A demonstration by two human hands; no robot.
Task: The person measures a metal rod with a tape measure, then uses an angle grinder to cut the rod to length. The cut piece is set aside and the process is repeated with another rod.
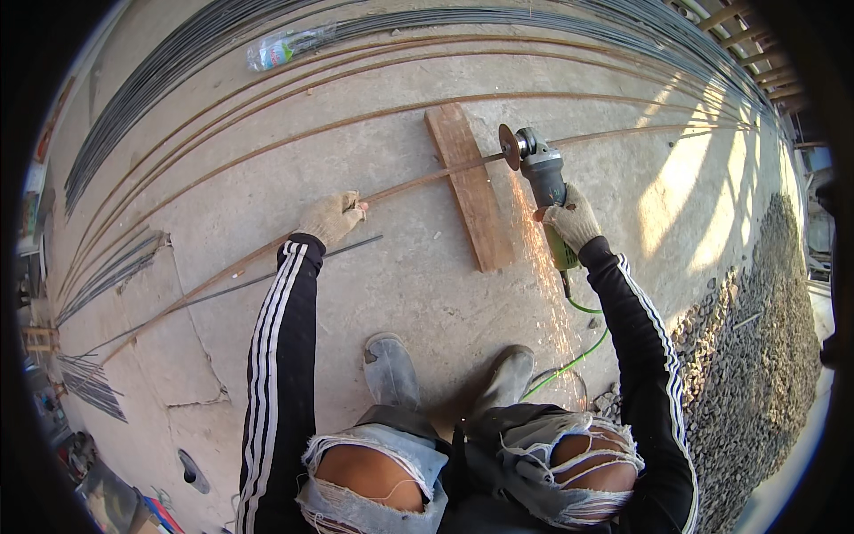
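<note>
In a pale work glove, my left hand (pixel 331 219) is closed round a rusty steel bar (pixel 407 186). The bar runs across a wooden plank (pixel 471 191) lying on the concrete. My right hand (pixel 572 219), gloved too, grips the body of an angle grinder (pixel 544 174). Its brown cutting disc (pixel 510 147) meets the bar just right of the plank. Orange sparks (pixel 535 245) stream from the disc down toward my feet. A green cord (pixel 583 356) trails from the grinder's tail past my right boot.
Several long rusty bars (pixel 356 117) and dark bundles of rods (pixel 160 98) stretch over the far floor. Among them lies a clear plastic bottle (pixel 280 49). A gravel heap (pixel 747 383) rises at the right. My grey boots (pixel 391 369) stand on the concrete near the sparks.
</note>
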